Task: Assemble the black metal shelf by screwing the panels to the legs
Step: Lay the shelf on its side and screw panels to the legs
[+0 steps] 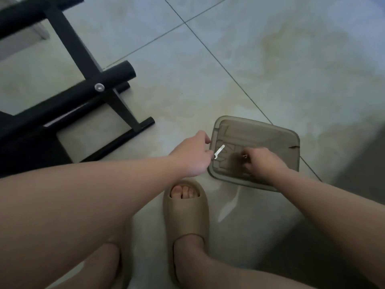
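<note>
The black shelf is seen at the upper left, lying on its side on the tiled floor. Its round legs and flat cross-bars are crossed over one another. One silver screw is seated in a leg where a cross-bar meets it.

Right of the shelf and well apart from it, the left hand is stretched out over the floor to the left rim of a tray. Its fingers are curled together, and the lower end of a small pale wrench is pinched in them. The wrench is tilted up and to the right over the tray's left part. Whether the upper fingers touch the rim cannot be told.

Below the hands, a tan slipper is worn on a foot planted on the floor, just beside the tray's near corner.

The tray is translucent grey-brown and rests flat on the floor. The right hand is held over its middle. Its fingers are curled, and a small metal part is pinched at their tips. The part is too small for its kind to be told.
</note>
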